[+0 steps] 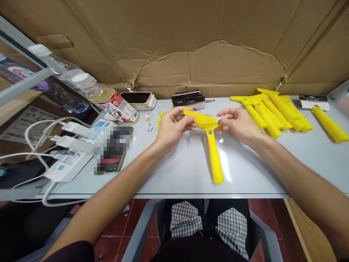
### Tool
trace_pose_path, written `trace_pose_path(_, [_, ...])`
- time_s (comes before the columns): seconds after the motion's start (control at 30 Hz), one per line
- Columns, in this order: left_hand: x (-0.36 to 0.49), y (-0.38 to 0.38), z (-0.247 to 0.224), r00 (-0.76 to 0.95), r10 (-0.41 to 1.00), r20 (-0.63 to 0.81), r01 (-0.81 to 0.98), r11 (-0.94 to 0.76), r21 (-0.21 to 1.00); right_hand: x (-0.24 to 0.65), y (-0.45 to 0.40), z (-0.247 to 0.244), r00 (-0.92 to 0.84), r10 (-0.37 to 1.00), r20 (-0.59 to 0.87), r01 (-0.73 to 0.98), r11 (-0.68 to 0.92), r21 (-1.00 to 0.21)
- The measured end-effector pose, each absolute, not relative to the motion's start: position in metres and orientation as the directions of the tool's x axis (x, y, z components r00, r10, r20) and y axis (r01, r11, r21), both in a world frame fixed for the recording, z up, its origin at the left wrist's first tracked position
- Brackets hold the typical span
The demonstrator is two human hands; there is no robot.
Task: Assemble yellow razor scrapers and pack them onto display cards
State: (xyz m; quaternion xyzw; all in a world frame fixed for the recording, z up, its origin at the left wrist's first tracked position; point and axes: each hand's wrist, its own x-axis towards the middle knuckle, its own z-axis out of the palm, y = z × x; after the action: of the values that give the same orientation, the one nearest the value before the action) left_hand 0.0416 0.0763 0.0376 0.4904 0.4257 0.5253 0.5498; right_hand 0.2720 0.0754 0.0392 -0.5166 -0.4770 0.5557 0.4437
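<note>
Both hands gripped one yellow plastic scraper (214,156) by its wide head, the left hand (173,127) and right hand (240,125) pinching it at center frame over the tabletop (245,174), handle toward the person. To the right lay about five more yellow scrapers (268,112), with a single scraper (329,123) apart at far right. Labels on the black packets (188,99) at top center were too small to read.

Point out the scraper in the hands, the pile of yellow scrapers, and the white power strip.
Yellow plastic scraper (214,156), head view, point on its handle.
Pile of yellow scrapers (268,120), head view, point on one handle.
White power strip (65,169), head view, point on its casing.
</note>
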Motion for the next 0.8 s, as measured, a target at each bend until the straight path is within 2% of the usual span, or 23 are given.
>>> trace_pose_path(0.1, [0.041, 0.078, 0.033, 0.096, 0.993, 0.065, -0.022, -0.063, 0.998, 0.273, 0.075, 0.039, -0.072, 0.987, -0.141, -0.001, -0.142, -0.99])
trace_pose_path(0.17, [0.038, 0.079, 0.031, 0.089, 0.984, 0.156, 0.146, -0.168, 0.975, 0.273, 0.075, 0.039, -0.067, 0.988, -0.137, -0.001, -0.138, -0.99])
trace_pose_path(0.23, [0.033, 0.082, 0.031, 0.079, 0.958, 0.276, 0.33, -0.286, 0.9, 0.274, 0.076, 0.039, -0.063, 0.988, -0.139, 0.001, -0.139, -0.99])
trace_pose_path(0.3, [0.028, 0.084, 0.032, 0.095, 0.931, 0.352, 0.434, -0.357, 0.827, 0.275, 0.076, 0.039, -0.061, 0.988, -0.142, 0.0, -0.142, -0.99])
trace_pose_path(0.4, [0.02, 0.088, 0.036, 0.146, 0.951, 0.274, 0.369, -0.309, 0.876, 0.276, 0.077, 0.038, -0.061, 0.988, -0.138, -0.007, -0.139, -0.99])
trace_pose_path(0.5, [0.014, 0.093, 0.039, 0.155, 0.981, 0.114, 0.155, -0.138, 0.978, 0.279, 0.079, 0.035, -0.082, 0.99, -0.116, -0.021, -0.119, -0.993])
trace_pose_path(0.57, [0.012, 0.096, 0.039, 0.172, 0.984, 0.05, 0.032, -0.056, 0.998, 0.28, 0.079, 0.035, -0.098, 0.99, -0.102, -0.028, -0.105, -0.994])
trace_pose_path(0.8, [0.019, 0.094, 0.03, 0.173, 0.985, -0.015, -0.001, 0.015, 1.0, 0.279, 0.076, 0.039, -0.128, 0.986, -0.107, -0.026, -0.111, -0.994])
